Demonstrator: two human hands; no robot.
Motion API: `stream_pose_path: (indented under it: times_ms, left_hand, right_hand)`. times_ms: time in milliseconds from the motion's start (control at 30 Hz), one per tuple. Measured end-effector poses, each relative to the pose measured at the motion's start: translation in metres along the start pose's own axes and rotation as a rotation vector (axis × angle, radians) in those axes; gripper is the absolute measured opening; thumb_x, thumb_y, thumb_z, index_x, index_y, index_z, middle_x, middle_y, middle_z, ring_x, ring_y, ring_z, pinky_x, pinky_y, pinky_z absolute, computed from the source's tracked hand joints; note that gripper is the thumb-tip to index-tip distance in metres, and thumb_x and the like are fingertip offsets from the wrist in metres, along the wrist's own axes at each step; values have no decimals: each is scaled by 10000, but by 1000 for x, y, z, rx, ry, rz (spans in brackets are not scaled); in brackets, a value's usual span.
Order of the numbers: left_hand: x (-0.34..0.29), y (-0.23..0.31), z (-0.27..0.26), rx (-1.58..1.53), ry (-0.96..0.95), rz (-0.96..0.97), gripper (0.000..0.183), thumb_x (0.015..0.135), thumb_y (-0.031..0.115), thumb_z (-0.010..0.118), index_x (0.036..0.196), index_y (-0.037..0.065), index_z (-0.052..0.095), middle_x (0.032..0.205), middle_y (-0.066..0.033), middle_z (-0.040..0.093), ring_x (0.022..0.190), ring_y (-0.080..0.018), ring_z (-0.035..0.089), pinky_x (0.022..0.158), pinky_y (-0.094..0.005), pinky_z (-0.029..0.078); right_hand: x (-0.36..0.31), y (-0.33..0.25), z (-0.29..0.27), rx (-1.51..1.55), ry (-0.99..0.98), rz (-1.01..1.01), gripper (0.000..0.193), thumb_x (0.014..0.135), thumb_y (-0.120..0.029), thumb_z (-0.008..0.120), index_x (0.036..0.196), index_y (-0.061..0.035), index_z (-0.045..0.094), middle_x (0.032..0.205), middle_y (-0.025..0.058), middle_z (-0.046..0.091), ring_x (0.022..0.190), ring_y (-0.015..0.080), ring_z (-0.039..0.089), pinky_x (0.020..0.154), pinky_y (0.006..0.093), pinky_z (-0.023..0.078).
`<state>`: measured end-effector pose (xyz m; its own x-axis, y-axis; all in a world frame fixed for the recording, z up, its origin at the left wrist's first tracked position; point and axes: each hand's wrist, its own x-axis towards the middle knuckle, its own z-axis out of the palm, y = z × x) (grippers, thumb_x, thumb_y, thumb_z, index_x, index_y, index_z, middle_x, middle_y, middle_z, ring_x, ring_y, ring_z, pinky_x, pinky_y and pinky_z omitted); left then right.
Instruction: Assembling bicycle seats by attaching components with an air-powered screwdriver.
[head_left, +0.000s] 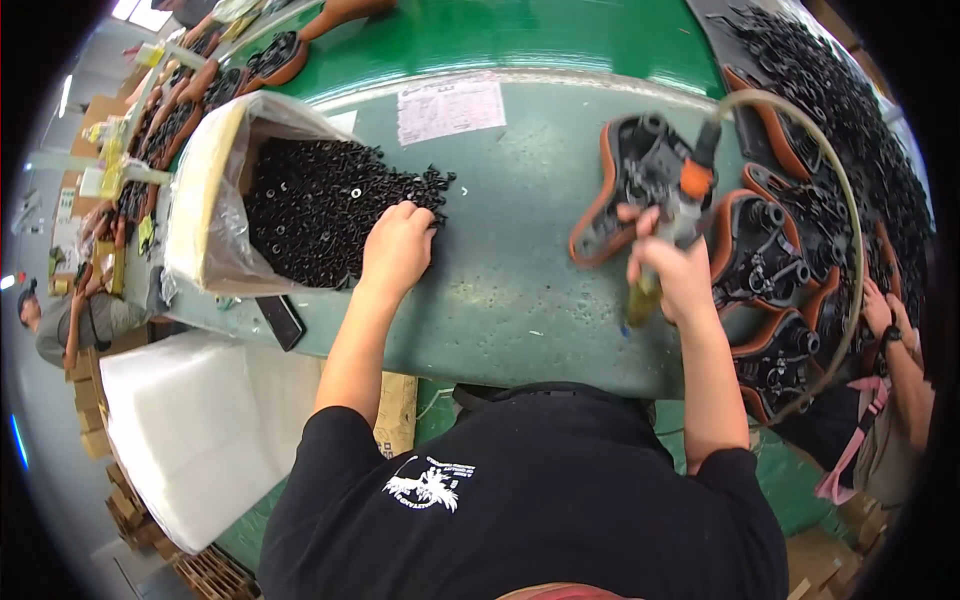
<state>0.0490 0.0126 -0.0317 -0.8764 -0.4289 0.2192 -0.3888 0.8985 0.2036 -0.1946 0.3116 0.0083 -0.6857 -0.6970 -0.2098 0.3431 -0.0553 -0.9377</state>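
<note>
My left hand (398,246) rests at the edge of a heap of small black screws (315,205), its fingers curled together. What they pinch, if anything, is hidden. The screws spill onto the table from a tipped carton (205,195) lined with clear plastic. In my right hand (678,278) is a powered screwdriver (684,212) with an orange collar and a hose (845,165), slightly blurred. Just left of and behind the screwdriver lies a brown-orange shell with black parts inside (606,215); the tool and hand cover part of it.
More brown-and-black shells (755,235) crowd the right side, beside a large heap of black parts (825,75). A paper sheet (450,108) lies at the table's back. A phone (281,322) sits near the front edge. Another person's hands (880,310) are at far right.
</note>
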Motion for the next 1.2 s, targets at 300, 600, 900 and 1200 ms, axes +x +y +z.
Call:
stream_pose_path:
  times_ms: [300,600,900,1200]
  left_hand:
    - [4,24,9,-280,201,-39,84,879,65,699,948,41,657,895,-133,642,873,-346,660,768,-451,542]
    - [-6,108,-12,-1735,-74,-462,164,1079,102,588,1214,14,618,1031,-104,707,856,-188,707,778,-339,598]
    - [-42,190,-17,-2490,-573,-446,259,1080,106,601,1263,-64,668,1075,-166,738,808,-241,747,711,-357,631]
    - [-24,194,-15,-2201,-495,-236,235,1060,101,633,1194,-78,706,1081,-202,750,844,-285,761,737,-377,636]
  right_hand:
    - [-128,-30,-39,-223,-50,238,272,751,56,626,1014,12,573,1008,156,687,643,140,665,612,277,528]
    - [-120,-91,7,45,-330,-621,306,895,-71,630,1155,-103,470,1186,202,604,665,156,649,729,368,535]
    - [-91,-103,36,95,-593,-784,316,995,-97,611,1268,-131,455,1180,115,588,746,158,675,769,390,573]
    - [-97,-89,15,0,-565,-875,376,938,-43,688,1261,-104,504,1092,166,674,732,211,688,699,412,588]
